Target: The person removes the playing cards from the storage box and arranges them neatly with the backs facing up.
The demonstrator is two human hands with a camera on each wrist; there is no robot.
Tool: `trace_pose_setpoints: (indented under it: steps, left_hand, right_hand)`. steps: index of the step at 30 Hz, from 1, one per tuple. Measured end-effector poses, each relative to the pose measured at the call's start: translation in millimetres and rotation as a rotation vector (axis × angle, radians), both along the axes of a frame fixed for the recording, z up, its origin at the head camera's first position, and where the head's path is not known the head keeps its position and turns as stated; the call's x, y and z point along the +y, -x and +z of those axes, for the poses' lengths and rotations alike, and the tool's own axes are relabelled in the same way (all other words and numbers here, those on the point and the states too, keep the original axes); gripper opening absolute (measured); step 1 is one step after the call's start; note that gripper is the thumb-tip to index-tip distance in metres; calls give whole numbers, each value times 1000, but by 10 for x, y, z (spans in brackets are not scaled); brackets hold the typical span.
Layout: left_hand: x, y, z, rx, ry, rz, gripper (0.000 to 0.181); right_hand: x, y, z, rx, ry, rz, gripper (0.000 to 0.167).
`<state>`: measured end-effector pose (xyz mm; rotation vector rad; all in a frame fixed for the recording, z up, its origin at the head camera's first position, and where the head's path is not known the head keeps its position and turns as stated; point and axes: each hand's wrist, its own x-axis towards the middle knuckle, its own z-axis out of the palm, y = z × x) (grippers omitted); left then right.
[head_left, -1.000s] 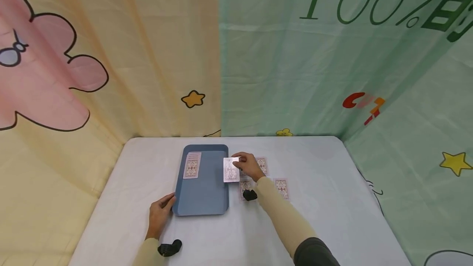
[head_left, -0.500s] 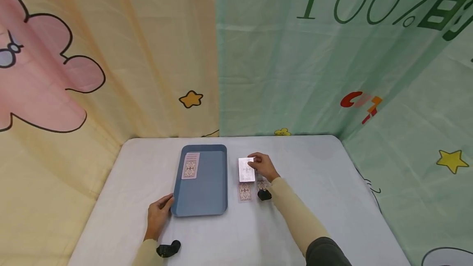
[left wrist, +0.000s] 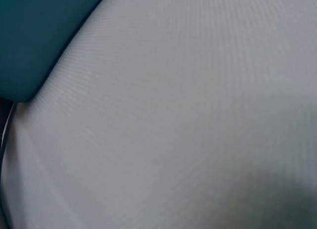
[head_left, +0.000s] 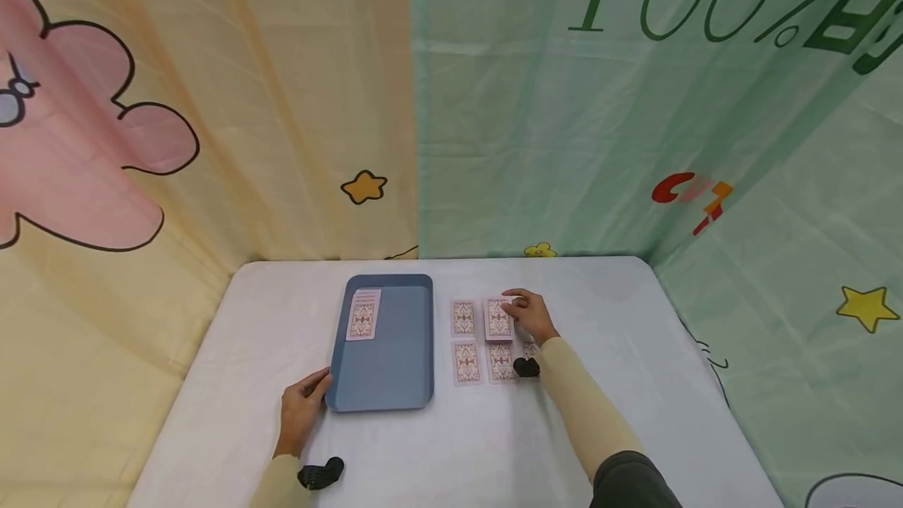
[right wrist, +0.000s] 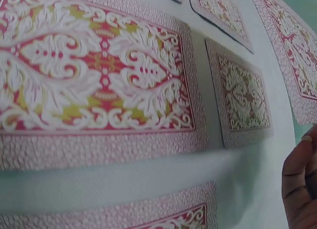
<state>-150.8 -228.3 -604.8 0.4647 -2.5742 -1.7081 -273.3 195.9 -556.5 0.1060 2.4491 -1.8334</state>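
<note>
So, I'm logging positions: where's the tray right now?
In the head view, the tray lies left of the two rows of cards, with the left hand at its near left corner.

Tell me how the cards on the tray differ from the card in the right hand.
The cards on the tray lie untouched; the held card is in the grip of the right hand. The tray cards overlap, fully in view; the held card's upper right is partly hidden. Both show reddish patterned backs.
</note>
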Motion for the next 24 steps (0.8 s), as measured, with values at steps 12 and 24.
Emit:
trace_pose_setpoints:
  steps: [12,24]
  left_hand:
    - [-3,4,3,-2,-13,-5,34]
    - [9,-10,31,-24,-11,-8,34]
  right_hand:
    - [344,138,-149,-47,25,-88,35]
    - [546,275,-249,-153,-43,-209,28]
